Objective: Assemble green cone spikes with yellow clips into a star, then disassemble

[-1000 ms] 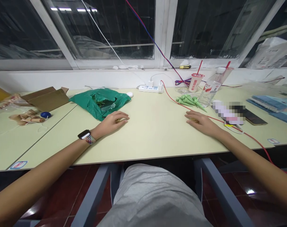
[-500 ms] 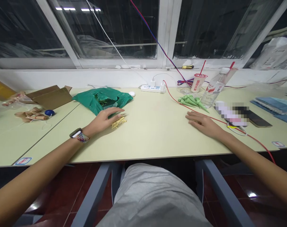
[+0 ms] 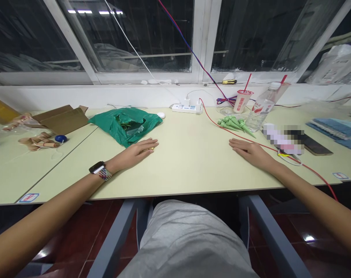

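Note:
My left hand lies flat on the pale table, fingers stretched out, covering a small heap of yellow pieces of which only a sliver shows at the fingertips. It rests just in front of a crumpled green plastic bag. My right hand also lies flat and open on the table, palm down, beside a red cable. A cluster of green cone-shaped pieces sits a little beyond my right hand.
A power strip, a drink cup with a red straw and a plastic bottle stand at the back. A phone lies at the right, an open cardboard box and wooden pieces at the left.
My left hand, lifted toward the green bag half a second ago with the yellow pieces exposed, has come back down flat over them. My right hand has stayed in place.

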Demonstrator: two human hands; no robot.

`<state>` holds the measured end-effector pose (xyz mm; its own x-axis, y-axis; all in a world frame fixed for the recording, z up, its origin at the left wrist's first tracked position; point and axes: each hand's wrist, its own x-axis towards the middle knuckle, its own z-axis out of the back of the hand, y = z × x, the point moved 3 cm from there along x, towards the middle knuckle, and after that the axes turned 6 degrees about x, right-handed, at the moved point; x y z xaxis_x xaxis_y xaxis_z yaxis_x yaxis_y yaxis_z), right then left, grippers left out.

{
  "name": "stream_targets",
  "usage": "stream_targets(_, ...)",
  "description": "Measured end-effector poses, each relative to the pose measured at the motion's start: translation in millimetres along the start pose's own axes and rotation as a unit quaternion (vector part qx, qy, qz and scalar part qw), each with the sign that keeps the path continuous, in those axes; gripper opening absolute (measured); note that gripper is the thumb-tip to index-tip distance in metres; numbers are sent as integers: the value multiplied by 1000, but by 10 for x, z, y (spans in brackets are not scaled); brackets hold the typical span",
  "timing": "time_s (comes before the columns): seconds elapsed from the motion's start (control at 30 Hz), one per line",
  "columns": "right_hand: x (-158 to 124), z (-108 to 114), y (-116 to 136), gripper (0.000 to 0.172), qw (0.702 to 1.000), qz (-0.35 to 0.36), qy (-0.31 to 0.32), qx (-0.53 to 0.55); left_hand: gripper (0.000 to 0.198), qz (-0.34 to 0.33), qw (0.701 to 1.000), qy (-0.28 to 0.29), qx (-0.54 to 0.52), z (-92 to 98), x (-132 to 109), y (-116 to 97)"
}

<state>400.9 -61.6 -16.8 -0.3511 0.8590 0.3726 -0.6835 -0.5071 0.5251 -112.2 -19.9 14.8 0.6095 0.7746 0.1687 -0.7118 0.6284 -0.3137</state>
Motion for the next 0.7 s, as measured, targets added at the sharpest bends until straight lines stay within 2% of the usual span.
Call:
stream_targets(0.3,-86,66,-48,41,1000,-7,-19,0,66,7,1000,-9,2,46,-184,-75)
stream_targets(0.57,-114,73,-20,40,999,-11,-37,-5,61,-9,999,-31,-5,46,-172,-76)
stream_targets(0.7,-98,117,-5,39,997,-20,-71,-8,59,-10,999,-47,-3,72,-155,-112)
